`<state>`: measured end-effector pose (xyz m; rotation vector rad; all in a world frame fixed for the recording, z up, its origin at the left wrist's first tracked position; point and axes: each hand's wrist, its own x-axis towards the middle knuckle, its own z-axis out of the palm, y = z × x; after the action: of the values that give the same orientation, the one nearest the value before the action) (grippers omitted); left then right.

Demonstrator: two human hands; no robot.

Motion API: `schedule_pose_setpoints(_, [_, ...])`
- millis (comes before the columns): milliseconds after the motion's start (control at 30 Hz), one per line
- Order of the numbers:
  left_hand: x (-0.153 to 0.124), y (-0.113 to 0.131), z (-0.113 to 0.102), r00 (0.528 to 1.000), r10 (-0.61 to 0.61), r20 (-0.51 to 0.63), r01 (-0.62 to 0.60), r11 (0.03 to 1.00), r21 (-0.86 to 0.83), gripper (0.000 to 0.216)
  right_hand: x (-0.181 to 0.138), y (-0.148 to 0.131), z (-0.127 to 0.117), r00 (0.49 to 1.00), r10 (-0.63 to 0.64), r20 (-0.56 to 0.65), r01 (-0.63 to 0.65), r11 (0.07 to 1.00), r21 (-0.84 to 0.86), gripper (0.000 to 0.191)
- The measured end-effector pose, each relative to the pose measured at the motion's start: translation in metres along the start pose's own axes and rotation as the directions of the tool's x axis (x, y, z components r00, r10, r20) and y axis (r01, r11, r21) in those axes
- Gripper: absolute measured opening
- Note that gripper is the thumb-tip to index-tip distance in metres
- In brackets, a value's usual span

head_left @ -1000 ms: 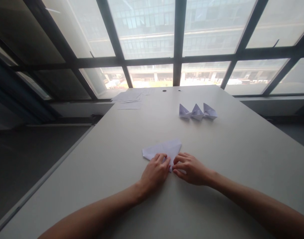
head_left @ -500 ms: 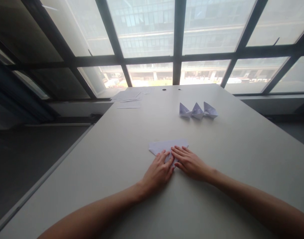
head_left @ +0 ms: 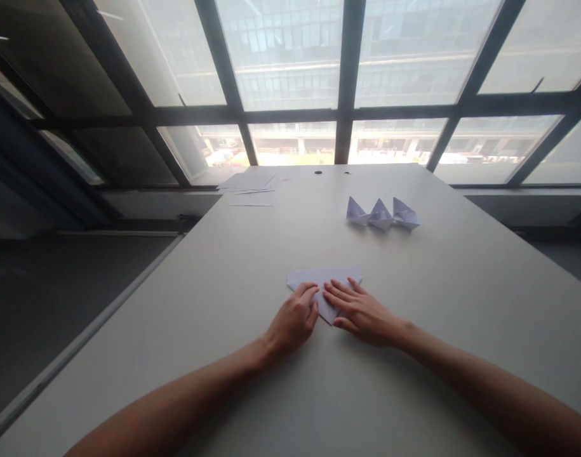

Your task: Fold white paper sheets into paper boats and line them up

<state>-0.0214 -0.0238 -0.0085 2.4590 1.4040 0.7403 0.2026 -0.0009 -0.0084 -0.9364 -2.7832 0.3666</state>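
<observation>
**A:** Where does the workpiece lie?

**B:** We find the folded paper triangle flat on the table. Its long edge faces away from us and its point faces toward us, between the two hands.

**A:** What is the state of each grip?

**B:** The left hand rests at the triangle's left side with the fingers bent and the tips on the paper. The right hand lies on the right half with the fingers stretched out flat. Neither grip encloses anything. Both are open and bear down on the sheet, and as far as we can see no edge is pinched or lifted.

**A:** Which step is in hand?

**B:** We judge it to be a pressing step. The paper is already folded to a triangle, and both hands hold its layers down against the table along the middle.

**A:** What does a further move call for?

**B:** In our judgement, one hand must pin the triangle so that it cannot slide on the smooth table. The other hand then has to get a fingertip under a single layer, and the layers must stay aligned at the point. Thin paper creases readily, so a misplaced press would leave a mark.

**A:** What else stands on the table?

**B:** Three paper boats stand in a row, touching, well apart from the hands toward the far right. Loose sheets lie at the far left corner, near the window.
</observation>
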Motion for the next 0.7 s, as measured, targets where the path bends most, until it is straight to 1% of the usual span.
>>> schedule_pose_setpoints(33, [0.001, -0.002, 0.000, 1.000, -0.011, -0.022, 0.012, 0.999, 0.030, 0.041, 0.000, 0.000, 0.000, 1.000, -0.003, 0.003, 0.003, 1.000, -0.009, 0.067])
schedule_pose_setpoints(67, [0.001, -0.004, 0.001, 1.000, -0.001, -0.015, 0.002, 0.997, 0.076, 0.044, 0.000, -0.001, 0.000, 1.000, -0.006, 0.003, 0.006, 1.000, -0.016, 0.067])
schedule_pose_setpoints(100, [0.001, -0.006, 0.002, 0.999, 0.028, 0.029, -0.031, 0.991, 0.127, 0.048, 0.000, -0.001, 0.000, 1.000, -0.008, -0.001, 0.008, 1.000, -0.020, 0.067])
schedule_pose_setpoints(133, [0.001, -0.006, 0.003, 0.994, 0.060, 0.096, -0.076, 0.982, 0.175, 0.053, 0.000, -0.001, 0.000, 1.000, -0.011, -0.009, 0.011, 1.000, -0.021, 0.067])
schedule_pose_setpoints(200, [-0.001, -0.008, 0.005, 0.966, 0.091, 0.241, -0.151, 0.958, 0.244, 0.066, 0.000, -0.001, 0.000, 1.000, -0.012, -0.022, 0.012, 1.000, -0.018, 0.069])
schedule_pose_setpoints(233, [-0.003, -0.009, 0.005, 0.953, 0.083, 0.291, -0.164, 0.949, 0.268, 0.071, 0.000, -0.002, 0.000, 1.000, -0.011, -0.024, 0.010, 1.000, -0.017, 0.070])
schedule_pose_setpoints(300, [-0.008, -0.013, 0.000, 0.945, 0.030, 0.326, -0.140, 0.938, 0.319, 0.077, 0.000, -0.002, -0.001, 1.000, -0.003, -0.015, 0.003, 1.000, -0.017, 0.068])
schedule_pose_setpoints(433, [-0.024, -0.038, -0.019, 0.956, -0.087, 0.280, -0.037, 0.912, 0.409, 0.077, 0.000, -0.003, -0.004, 1.000, 0.000, 0.005, 0.000, 1.000, -0.010, 0.065])
schedule_pose_setpoints(500, [-0.030, -0.051, -0.028, 0.951, -0.148, 0.271, 0.016, 0.900, 0.436, 0.074, 0.000, -0.003, -0.005, 1.000, -0.004, 0.008, 0.004, 1.000, -0.004, 0.064])
schedule_pose_setpoints(567, [-0.032, -0.056, -0.032, 0.954, -0.187, 0.233, 0.066, 0.891, 0.448, 0.073, 0.000, -0.003, -0.004, 1.000, -0.004, 0.007, 0.004, 1.000, -0.002, 0.065])
schedule_pose_setpoints(633, [-0.030, -0.049, -0.031, 0.976, -0.153, 0.156, 0.069, 0.893, 0.444, 0.072, 0.001, -0.003, -0.003, 1.000, -0.002, 0.000, 0.002, 1.000, -0.005, 0.065])
schedule_pose_setpoints(667, [-0.027, -0.041, -0.028, 0.987, -0.101, 0.127, 0.036, 0.900, 0.435, 0.072, 0.001, -0.002, -0.003, 1.000, -0.003, -0.004, 0.003, 1.000, -0.008, 0.065])
schedule_pose_setpoints(700, [-0.024, -0.032, -0.024, 0.991, -0.023, 0.135, -0.035, 0.910, 0.413, 0.071, 0.001, -0.002, -0.002, 1.000, -0.004, -0.008, 0.004, 1.000, -0.011, 0.065])
